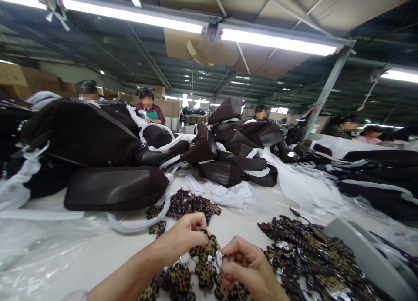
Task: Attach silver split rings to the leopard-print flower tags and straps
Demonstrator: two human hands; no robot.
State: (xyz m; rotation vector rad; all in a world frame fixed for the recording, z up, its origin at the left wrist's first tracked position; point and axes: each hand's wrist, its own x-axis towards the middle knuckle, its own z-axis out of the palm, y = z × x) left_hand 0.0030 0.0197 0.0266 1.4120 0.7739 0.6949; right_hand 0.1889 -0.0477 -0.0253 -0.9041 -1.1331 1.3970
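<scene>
On a pale counter (pixel 243 227), heaped with dark bags (pixel 117 188). At bottom centre, gripping a leopard-print charm (pixel 206 249) in left fingers (pixel 198 237), a metal ring (pixel 216 260) in right fingers (pixel 234 248).

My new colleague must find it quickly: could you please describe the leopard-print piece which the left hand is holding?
Below the mound of dark bags, at bottom middle, find the left hand. It pinches a leopard-print piece with black edging, beside a metal ring that the right hand holds. Unlike its spotted neighbours lying below, it is held.
</scene>
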